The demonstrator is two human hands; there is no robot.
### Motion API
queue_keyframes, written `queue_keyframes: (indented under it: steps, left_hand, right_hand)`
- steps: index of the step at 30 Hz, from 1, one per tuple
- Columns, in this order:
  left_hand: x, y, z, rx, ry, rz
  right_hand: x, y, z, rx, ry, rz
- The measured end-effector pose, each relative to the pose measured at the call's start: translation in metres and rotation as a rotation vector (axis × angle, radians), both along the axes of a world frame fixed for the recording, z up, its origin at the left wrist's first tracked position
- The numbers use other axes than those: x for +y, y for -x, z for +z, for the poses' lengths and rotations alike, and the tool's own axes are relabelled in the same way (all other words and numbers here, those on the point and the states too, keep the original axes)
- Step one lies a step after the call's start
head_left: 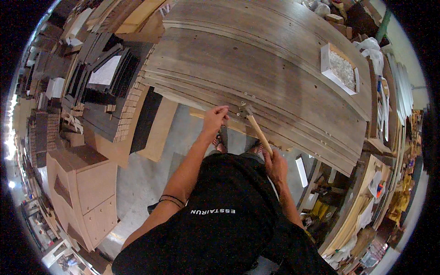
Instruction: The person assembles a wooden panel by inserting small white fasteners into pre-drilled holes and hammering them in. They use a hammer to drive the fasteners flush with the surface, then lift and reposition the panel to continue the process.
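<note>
My right hand (pixel 276 167) is wrapped round the wooden handle of a hammer (pixel 260 130). The hammer's metal head rests on or just above the near edge of a stack of grey-brown wood panels (pixel 220 59); I cannot tell which. Left of the hammer head, my left hand (pixel 216 120) is closed at the panel edge, fingertips pinched together, and whatever is between them is too small to make out. A few small pale pegs (pixel 253 96) lie or stand on the panel close to the hammer head. More small pale pieces run along the right part of the near edge.
On the panels at right sits an open white box (pixel 341 71) of small pale pieces. Dark panels (pixel 103 75) are stacked at left, above a wooden cabinet (pixel 85 192). Cluttered shelving (pixel 353 201) and boards stand at right. Grey floor (pixel 144 183) shows between.
</note>
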State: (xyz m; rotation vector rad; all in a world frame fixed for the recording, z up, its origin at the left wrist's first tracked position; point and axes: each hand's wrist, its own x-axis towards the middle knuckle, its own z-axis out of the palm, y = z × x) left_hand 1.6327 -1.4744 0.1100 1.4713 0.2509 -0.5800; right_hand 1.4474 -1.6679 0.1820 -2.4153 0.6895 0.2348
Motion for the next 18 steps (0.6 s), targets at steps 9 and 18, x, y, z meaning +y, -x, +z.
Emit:
queue_keyframes:
  steps: [9, 18]
  left_hand:
    - [0.047, 0.006, -0.004, 0.083, 0.159, 0.125]
    - [0.04, 0.012, 0.008, 0.086, 0.113, 0.064]
  right_hand:
    - [-0.003, 0.003, -0.033, -0.058, 0.136, 0.163]
    - [-0.01, 0.008, -0.043, -0.081, 0.095, 0.074]
